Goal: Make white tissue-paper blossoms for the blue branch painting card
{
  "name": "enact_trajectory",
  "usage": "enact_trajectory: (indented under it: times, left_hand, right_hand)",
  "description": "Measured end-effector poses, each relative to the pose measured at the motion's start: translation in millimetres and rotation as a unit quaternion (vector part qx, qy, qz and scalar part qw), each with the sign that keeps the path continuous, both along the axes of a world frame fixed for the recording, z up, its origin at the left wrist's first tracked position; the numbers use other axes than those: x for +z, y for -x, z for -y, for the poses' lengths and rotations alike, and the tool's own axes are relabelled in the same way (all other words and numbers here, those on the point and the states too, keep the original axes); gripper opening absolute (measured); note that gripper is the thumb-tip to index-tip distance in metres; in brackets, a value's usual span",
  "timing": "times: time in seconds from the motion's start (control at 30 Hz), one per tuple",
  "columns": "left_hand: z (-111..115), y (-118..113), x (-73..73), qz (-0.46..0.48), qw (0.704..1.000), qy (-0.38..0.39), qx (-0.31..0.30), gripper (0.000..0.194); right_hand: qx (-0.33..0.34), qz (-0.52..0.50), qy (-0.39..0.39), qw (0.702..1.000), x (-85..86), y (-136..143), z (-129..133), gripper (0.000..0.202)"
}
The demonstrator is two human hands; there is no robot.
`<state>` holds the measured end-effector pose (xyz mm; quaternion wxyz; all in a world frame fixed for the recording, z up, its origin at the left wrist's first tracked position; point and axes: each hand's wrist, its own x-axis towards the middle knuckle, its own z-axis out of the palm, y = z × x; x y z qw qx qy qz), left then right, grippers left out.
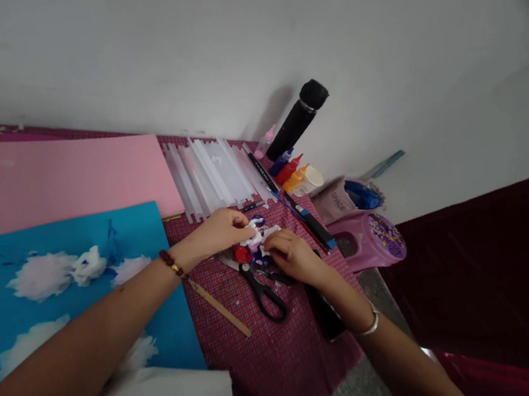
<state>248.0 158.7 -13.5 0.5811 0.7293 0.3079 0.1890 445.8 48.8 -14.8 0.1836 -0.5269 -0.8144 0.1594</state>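
Over the checked cloth, a small crumpled white piece smeared with purple-blue paint (256,231) lies between my hands. The fingers of my left hand (224,228) close on its left edge. From the other side my right hand (296,256) pinches its white part; the fingertips are partly hidden. A red cap (242,254) sits just below the piece. Black-handled scissors (266,298) lie under my hands, with the blades partly covered. A flat wooden stick (222,310) is to their left. On the left, a blue sheet (164,294) carries white tissue puffs (88,265) and dark blue paint marks.
A pink sheet (91,178) and translucent white strips (213,172) lie toward the wall. Paint bottles (290,168) and a black flask (295,123) stand at the back. A box cutter (313,220), a phone (326,315) and a pink stool (367,245) are rightward.
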Motion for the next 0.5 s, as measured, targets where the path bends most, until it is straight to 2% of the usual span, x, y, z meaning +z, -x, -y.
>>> enact_trajectory:
  times: [0.1, 0.23, 0.33, 0.5]
  left_hand:
    - [-3.0, -5.7, 3.6, -0.046, 0.998, -0.035, -0.027, 0.02]
    - [0.2, -8.9, 4.7, -0.08, 0.995, -0.06, -0.005, 0.022]
    - [2.2, -7.3, 1.9, -0.091, 0.992, -0.08, 0.019, 0.023]
    - [1.8, -3.5, -4.7, -0.084, 0.992, -0.09, 0.031, 0.024]
  right_hand:
    - [-0.024, -0.016, -0.004, 1.0, -2.3, 0.0, 0.6, 0.029]
    - [-0.053, -0.052, -0.007, 0.997, -3.6, -2.4, -0.1, 0.035]
    - [-0.074, -0.12, -0.003, 0.99, -2.3, -8.1, 1.4, 0.032]
    - [-0.142, -0.24, 0.013, 0.96, 1.3, -21.2, 6.9, 0.02]
